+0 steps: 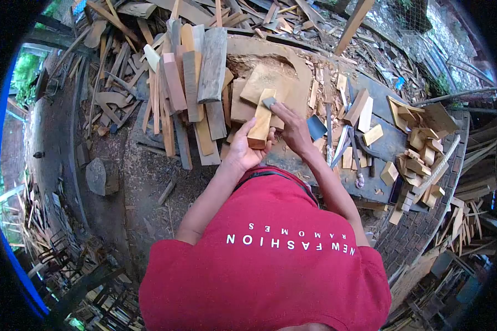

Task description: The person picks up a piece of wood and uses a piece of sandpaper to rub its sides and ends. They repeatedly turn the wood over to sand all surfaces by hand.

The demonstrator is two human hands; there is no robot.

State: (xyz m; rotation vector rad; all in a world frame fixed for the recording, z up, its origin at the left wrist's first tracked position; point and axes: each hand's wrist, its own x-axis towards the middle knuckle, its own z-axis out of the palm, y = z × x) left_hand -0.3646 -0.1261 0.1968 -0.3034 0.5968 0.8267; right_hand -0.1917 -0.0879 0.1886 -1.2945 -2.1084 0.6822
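My left hand [244, 150] is wrapped round the near end of a smooth wooden block [261, 126], thumb along its side and fingertips showing at the other side. The block points away from me, its far end over a thick wooden board [271, 81]. My right hand [292, 126] presses a small grey piece of sandpaper [269, 102] with its fingertips against the top face of the block, near the far end. The rest of the right palm is turned down and hidden.
To the left lean stacked planks and offcuts [211, 66]. On the bench to the right lie a dark blue sheet [316, 127], loose sticks and a pale block [373, 134]. Farther right is a heap of small wooden blocks [422, 157]. A log stump [101, 176] stands on the ground at left.
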